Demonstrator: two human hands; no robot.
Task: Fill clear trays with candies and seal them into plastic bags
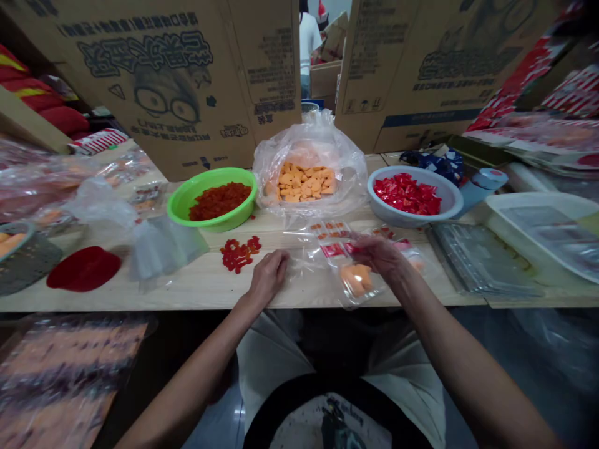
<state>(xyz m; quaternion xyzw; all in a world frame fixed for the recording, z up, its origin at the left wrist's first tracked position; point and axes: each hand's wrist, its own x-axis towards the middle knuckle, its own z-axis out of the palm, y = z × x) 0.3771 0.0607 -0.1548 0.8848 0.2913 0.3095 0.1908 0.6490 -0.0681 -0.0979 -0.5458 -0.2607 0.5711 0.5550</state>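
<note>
Clear plastic bag (349, 265), orange pieces (356, 279) inside

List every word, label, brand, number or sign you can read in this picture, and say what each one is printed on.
Nothing can be quoted with certainty.
Left cardboard carton: large dark characters, too distorted to read.
Right cardboard carton: printed blocks, too small to read.
Red-and-white packets: markings too blurred to read.

"What's the counter (206, 288) made of?"
"Pale, smooth wood."
"And the green bowl (176, 202)?"
"Glossy plastic, shiny like the clear plastic packet (358, 280). The cardboard carton (234, 125) behind looks matt."
</note>
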